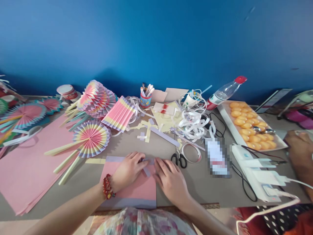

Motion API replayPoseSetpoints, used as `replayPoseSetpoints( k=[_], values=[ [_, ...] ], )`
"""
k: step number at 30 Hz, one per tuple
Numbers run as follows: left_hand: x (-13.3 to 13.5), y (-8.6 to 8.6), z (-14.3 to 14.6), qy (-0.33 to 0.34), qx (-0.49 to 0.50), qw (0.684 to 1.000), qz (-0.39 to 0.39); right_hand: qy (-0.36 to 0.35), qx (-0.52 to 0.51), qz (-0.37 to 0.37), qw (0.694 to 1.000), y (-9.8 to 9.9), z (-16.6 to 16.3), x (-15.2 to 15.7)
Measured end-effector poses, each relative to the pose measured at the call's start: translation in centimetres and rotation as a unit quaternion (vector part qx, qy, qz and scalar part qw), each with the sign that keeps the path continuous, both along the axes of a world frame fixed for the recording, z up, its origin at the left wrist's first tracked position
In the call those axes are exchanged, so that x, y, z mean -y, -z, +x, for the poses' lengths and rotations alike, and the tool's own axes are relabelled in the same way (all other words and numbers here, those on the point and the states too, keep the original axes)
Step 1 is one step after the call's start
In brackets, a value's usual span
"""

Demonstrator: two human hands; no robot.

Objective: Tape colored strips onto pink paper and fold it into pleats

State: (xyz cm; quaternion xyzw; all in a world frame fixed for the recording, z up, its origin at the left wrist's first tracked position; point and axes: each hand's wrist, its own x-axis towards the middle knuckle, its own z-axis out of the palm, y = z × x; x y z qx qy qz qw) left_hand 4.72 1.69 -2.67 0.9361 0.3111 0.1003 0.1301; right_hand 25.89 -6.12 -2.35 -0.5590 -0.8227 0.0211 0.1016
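Note:
A pink paper sheet (141, 189) with lavender bands along its far and near edges lies flat at the table's front. On its far half rests my left hand (128, 173), fingers curled. From under the thumb sticks out a short lavender paper strip (147, 171); a small dark spot by the fingertips is unclear. Along the sheet's right edge my right hand (171, 181) lies palm down, its fingers stretched out and touching the far right corner. Black-handled scissors (179, 158) and a tape roll (192, 153) lie just beyond my right hand.
Folded paper fans (91, 138) and large pink sheets (31, 169) lie to the left. Curled white strips (193, 124), a pen cup (145, 99) and a bottle (223, 93) stand behind. At right are a power strip (254, 173), a box of yellow pieces (226, 112) and another person's hand (299, 153).

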Motion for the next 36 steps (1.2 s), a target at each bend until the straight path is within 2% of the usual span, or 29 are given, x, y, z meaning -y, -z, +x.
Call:
replayPoseSetpoints(
  k=[4, 8, 14, 17, 20, 23, 27, 30, 32, 36],
  values=[
    [-0.1, 0.0, -0.1, -0.007, 0.064, 0.997, -0.042, -0.005, 0.007, -0.012, 1.0, -0.7, 0.2, -0.1],
    [0.3, -0.4, -0.2, -0.033, 0.121, 0.988, -0.094, 0.011, -0.036, -0.01, 0.999, -1.7, 0.4, -0.7],
    [1.3, -2.3, 0.1, -0.027, 0.202, 0.954, -0.221, 0.022, -0.081, -0.01, 0.996, -1.9, -1.1, -2.0],
    [1.2, -3.2, 0.2, 0.0, 0.236, 0.941, -0.243, 0.045, -0.124, 0.02, 0.991, -1.6, -1.3, -2.8],
    [0.6, -3.3, 0.4, 0.001, 0.248, 0.948, -0.201, 0.083, -0.195, 0.025, 0.977, -1.2, -0.5, -3.2],
    [-0.1, -2.6, 0.8, 0.019, 0.206, 0.969, -0.135, 0.133, -0.25, 0.012, 0.959, -0.7, 0.5, -3.2],
    [-0.6, -0.9, 1.8, 0.1, 0.09, 0.991, 0.017, 0.191, -0.373, -0.026, 0.907, -0.6, 1.1, -3.6],
    [-0.5, 0.4, 2.1, 0.087, 0.07, 0.991, 0.069, 0.215, -0.439, -0.031, 0.872, -0.9, 1.5, -4.2],
    [-0.5, 1.0, 2.1, 0.079, 0.066, 0.992, 0.079, 0.224, -0.437, -0.021, 0.871, -1.3, 2.1, -4.6],
    [-0.7, 1.3, 1.8, 0.11, 0.043, 0.987, 0.111, 0.219, -0.349, -0.024, 0.911, -1.7, 3.6, -4.7]
  ],
)
